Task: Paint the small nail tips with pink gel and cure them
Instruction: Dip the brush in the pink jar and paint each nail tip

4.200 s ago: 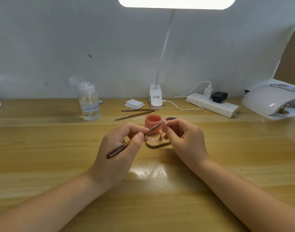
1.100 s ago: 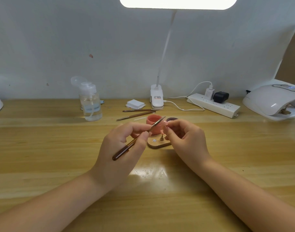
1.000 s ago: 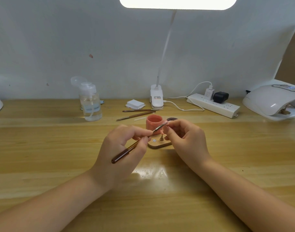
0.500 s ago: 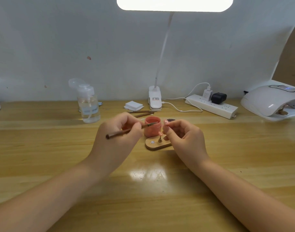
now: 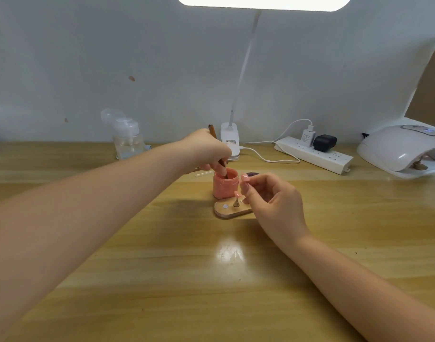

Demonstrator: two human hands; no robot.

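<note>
pink gel fills the small open jar (image 5: 225, 183), which stands on the wooden surface (image 5: 211, 280) and serves as the landmark for everything else. the left hand (image 5: 206, 150) reaches over the jar from its left, fingers curled and pinching a brown brush (image 5: 217, 150) whose lower end dips into the jar's mouth while its handle rises up behind the knuckles. just to the right of the jar, the right hand (image 5: 273, 201) hovers with thumb and forefinger pinching a small nail tip (image 5: 245, 177), pink on top; what it is mounted on is too small to tell. directly in front of the jar lies a little wooden stand (image 5: 231, 210), touching or nearly touching the jar's base, with one pink nail tip on a peg (image 5: 236, 198) and a white dot beside it. behind the jar stands a white lamp clip (image 5: 230, 141). behind and left of the jar is a clear pump bottle (image 5: 127, 139); behind and right, a white power strip (image 5: 312, 155); far to the jar's right, a white curing lamp (image 5: 404, 149).
</note>
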